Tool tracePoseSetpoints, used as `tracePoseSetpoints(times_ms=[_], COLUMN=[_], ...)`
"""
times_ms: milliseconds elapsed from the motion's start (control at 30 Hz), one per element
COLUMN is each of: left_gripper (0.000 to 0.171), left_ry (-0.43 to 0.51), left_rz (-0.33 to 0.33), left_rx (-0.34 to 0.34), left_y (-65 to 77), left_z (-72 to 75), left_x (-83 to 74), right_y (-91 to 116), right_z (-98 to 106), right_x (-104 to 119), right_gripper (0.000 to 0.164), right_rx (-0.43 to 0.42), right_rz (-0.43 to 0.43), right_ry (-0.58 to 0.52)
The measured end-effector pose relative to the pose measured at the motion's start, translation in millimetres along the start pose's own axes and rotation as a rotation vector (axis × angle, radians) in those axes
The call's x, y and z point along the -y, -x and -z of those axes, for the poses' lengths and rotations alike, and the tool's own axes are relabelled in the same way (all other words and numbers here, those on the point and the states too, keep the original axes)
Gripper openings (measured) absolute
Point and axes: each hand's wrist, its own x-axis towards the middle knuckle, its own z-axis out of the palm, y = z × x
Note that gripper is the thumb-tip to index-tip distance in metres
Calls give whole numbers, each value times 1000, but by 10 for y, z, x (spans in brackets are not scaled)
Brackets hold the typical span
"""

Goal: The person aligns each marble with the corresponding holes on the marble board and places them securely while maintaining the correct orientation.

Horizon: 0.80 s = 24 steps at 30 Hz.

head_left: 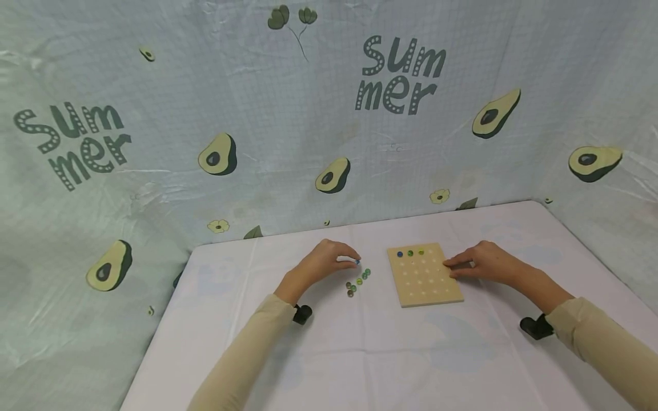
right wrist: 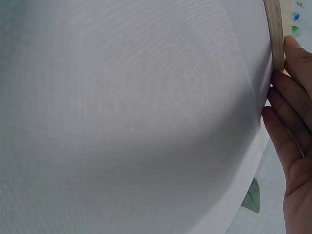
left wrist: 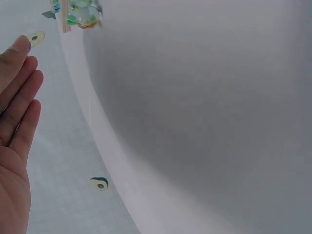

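My left hand (head_left: 325,261) pinches a small blue marble (head_left: 357,262) between thumb and fingertips, just above the table left of the board. In the left wrist view the marble is mostly hidden by the thumb. Several loose glass marbles (head_left: 359,281), green, yellow and brownish, lie below that hand. A light wooden board (head_left: 426,294) with rows of shallow hollows lies to their right. Its far row holds a blue marble (head_left: 400,254), a green marble (head_left: 410,253) and a yellow marble (head_left: 421,252). My right hand (head_left: 485,262) grips the board's right edge, thumb on top and fingers against the side.
A pale pinkish cloth covers the table (head_left: 401,365). Behind and beside it hangs a light curtain (head_left: 277,114) printed with avocados and lettering. Black wrist straps (head_left: 302,314) show at both sleeves.
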Motion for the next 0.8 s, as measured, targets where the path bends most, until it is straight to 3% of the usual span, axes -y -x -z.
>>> tracePoseSetpoints(times_ms=[533, 800], left_gripper=[23, 24], left_ry=[13, 52], left_rz=[-55, -43], left_rx=[-25, -22], left_y=[-210, -269], left_z=[-39, -46], left_x=[-195, -258], right_y=[-13, -3], right_z=[13, 43], right_x=[22, 64], right_gripper=[29, 29], right_rx=[27, 40], right_rz=[-5, -12], right_ry=[-3, -2])
